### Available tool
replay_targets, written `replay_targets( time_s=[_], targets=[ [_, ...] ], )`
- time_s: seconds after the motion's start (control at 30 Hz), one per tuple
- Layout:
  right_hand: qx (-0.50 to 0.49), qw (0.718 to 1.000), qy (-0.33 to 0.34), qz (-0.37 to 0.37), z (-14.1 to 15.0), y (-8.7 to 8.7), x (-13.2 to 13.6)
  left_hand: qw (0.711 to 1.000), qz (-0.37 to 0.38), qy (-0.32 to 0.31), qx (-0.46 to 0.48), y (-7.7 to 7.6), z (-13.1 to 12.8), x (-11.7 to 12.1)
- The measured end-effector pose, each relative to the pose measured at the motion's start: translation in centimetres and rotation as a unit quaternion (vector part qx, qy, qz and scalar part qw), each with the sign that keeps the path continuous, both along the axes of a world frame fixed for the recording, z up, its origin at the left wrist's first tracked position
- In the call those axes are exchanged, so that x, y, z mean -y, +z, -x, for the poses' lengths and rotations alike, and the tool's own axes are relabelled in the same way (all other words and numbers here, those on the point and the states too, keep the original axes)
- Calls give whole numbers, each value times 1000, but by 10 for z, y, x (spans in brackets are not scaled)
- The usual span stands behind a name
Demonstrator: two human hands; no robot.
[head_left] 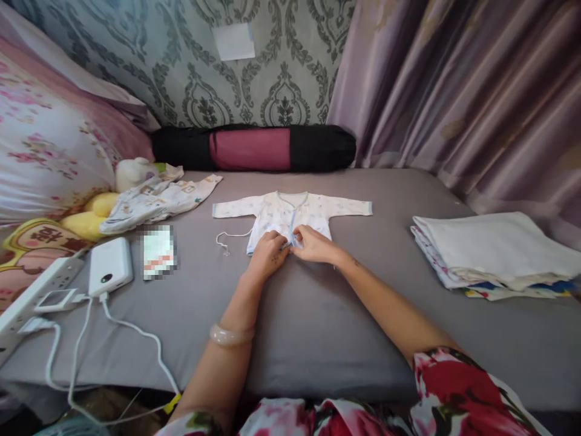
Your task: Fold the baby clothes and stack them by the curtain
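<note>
As we look down through the head view, the small white shirt [272, 212] lies on the grey-covered bed [363, 339], in front of us, between the hands and the long black and red roll [249, 148]. Both sleeves are spread out flat to the sides, the neck opening faces away from us, and the blue-edged front panels meet near the middle, so we judge the laying out as done.

Our right hand [313, 243] has its grip closed, thumb and forefinger pinching the blue edging low on the front. Our left hand [272, 254] rests on the lower hem just beside it, fingers bent; we cannot tell whether its grip is pinching cloth or only pressing it down. The fastening of the front looks unfinished to us: we see no completed knot or closed snap, though the fingers hide the very spot. The white tie [233, 234] on the left side trails loose on the bed, not yet tied.

Well apart on the right sits a folded stack of cloths [494, 248]; another printed garment [158, 200] lies loosely bunched on the left, near the yellow plush toy [88, 218].
</note>
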State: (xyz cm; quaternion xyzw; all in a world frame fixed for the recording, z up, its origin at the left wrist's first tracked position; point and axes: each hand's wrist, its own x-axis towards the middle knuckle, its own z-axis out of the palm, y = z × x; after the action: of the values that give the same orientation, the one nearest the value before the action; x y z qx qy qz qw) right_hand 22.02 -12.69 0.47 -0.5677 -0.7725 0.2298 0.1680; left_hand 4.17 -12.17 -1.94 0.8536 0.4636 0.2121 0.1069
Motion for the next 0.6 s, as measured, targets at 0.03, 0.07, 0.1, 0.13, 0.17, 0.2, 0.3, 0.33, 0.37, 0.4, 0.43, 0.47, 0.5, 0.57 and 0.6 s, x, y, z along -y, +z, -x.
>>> replay_targets(
  time_s=[0.03,0.07,0.1,0.13,0.17,0.2,0.3,0.33,0.37,0.4,0.43,0.47,0.5,0.57,0.6],
  targets=[
    [19,1000,-4,-7,3,-3,8,1000,5,0,-1,0,-1,0],
    [37,999,-14,-17,5,-6,14,1000,8,1,0,-1,-2,0],
    [50,998,-30,-27,7,-8,17,1000,8,2,-1,-1,-2,1],
    [56,997,-45,-34,9,-10,17,1000,7,4,-2,-2,-3,0],
    [55,996,-56,-38,9,-12,16,1000,4,6,-4,-2,-3,0],
    [46,996,-62,-37,8,-14,14,1000,3,6,-7,-3,-3,0],
    [-9,998,-60,-15,1,-18,2,1000,3,1,-20,-5,-5,-3],
    [-29,998,-61,-6,-1,-19,-2,1000,4,-2,-23,-6,-6,-4],
    [-48,997,-66,-2,-2,-19,-5,1000,4,-6,-23,-7,-6,-4],
    [-66,995,-75,-5,-3,-18,-8,1000,1,-10,-21,-7,-7,-5],
    [-82,993,-85,-15,-2,-17,-9,1000,-3,-14,-17,-6,-8,-5],
    [-96,990,-96,-34,0,-16,-10,1000,-7,-20,-13,-6,-9,-5],
    [-107,987,-104,-59,3,-14,-10,1000,-9,-29,-8,-5,-10,-5],
    [-107,985,-98,-97,9,-12,-6,999,2,-42,8,-4,-10,-4],
    [-95,987,-82,-99,12,-12,-3,999,15,-41,21,-3,-10,-4]
  ],
)
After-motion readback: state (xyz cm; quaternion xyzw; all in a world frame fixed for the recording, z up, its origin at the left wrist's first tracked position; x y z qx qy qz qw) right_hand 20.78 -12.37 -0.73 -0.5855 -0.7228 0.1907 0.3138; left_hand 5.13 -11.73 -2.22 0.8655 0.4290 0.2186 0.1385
